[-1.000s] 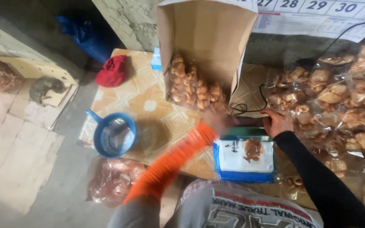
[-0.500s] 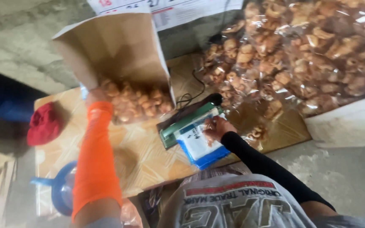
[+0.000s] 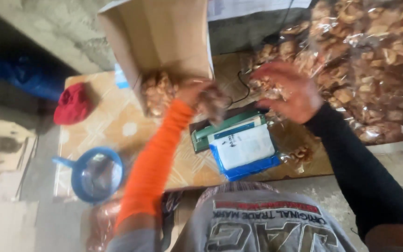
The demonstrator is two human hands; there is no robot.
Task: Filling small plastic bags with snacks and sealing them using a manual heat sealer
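The left hand (image 3: 201, 95), blurred, seems to pinch crackers just before the tipped cardboard box (image 3: 164, 42), nearer than the spread-fingered right hand (image 3: 285, 91).

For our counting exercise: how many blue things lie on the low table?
2: a round blue scoop near the table's left front, and a blue-edged scale below the hands. More may be hidden behind the cardboard box.
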